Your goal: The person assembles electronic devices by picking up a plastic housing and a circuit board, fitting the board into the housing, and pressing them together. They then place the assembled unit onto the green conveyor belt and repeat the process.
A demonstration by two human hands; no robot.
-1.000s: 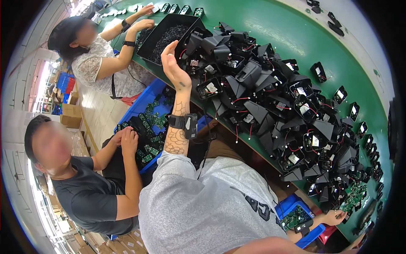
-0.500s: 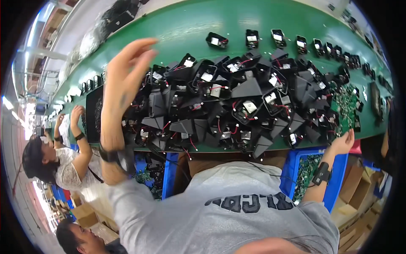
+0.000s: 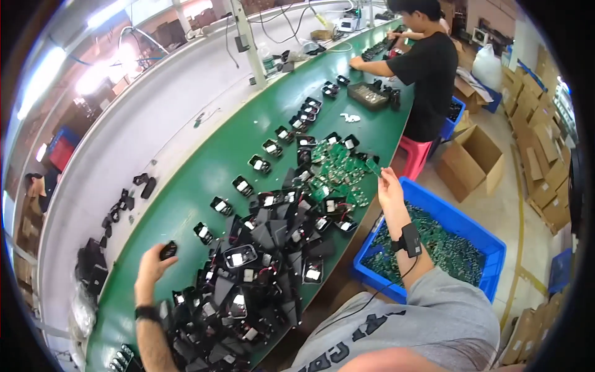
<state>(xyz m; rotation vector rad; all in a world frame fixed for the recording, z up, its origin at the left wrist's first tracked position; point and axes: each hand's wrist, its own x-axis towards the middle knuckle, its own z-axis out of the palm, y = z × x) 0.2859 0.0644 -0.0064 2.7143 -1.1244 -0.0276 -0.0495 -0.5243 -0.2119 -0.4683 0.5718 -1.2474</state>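
My left hand is closed on a small black plastic casing above the green table, at the left side of a big heap of black casings with white parts and red wires. At the right table edge, my right hand pinches a green circuit board between its fingertips. Just left of that board lies a pile of loose green circuit boards, with several black casings around it.
Black casings stand in a spaced row along the table. A blue bin of green boards sits beneath my right forearm. Farther off, a co-worker works at the table near a shallow tray. An open cardboard box stands on the floor.
My view has swung to the right. The left hand, earlier raised with nothing visible in it, now holds a black casing. My right hand now shows a circuit board in its fingers.
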